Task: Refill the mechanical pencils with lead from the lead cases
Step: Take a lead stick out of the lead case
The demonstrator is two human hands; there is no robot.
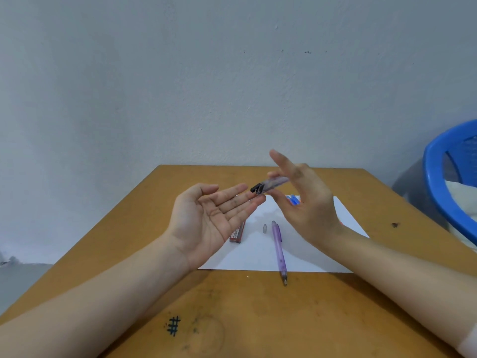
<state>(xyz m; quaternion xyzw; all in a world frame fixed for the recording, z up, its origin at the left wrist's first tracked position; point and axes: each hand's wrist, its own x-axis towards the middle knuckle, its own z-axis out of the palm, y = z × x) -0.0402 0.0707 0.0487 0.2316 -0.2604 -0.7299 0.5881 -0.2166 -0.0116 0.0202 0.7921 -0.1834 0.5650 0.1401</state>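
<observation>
The right hand (309, 210) pinches a clear lead case (271, 186) between thumb and fingers, with the other fingers spread. The case is held above the surface (258, 319), tilted so that its black end points down at the fingertips of the left hand (214, 215). The left hand is held flat, palm up, fingers straight, and grips nothing. No lead can be made out on the palm; a piece that thin may be too small to see.

The purple mechanical pencil (279, 251) lies on a sheet of white paper (258, 259), its tip extending past the near edge of the sheet. A small grey cap (264, 228) lies just beside the pencil's top end, apart from it, so the barrel appears to be opened for filling. A red lead case (237, 233) lies on the paper, partly hidden by the left hand. Blue objects (293, 198) behind the right hand are mostly covered and cannot be identified.

Assessed status: early stage. Cap removal appears complete. Dispensing lead into the palm is the step in hand. Inserting the lead, refitting the cap and servicing any further pencils remain.
</observation>
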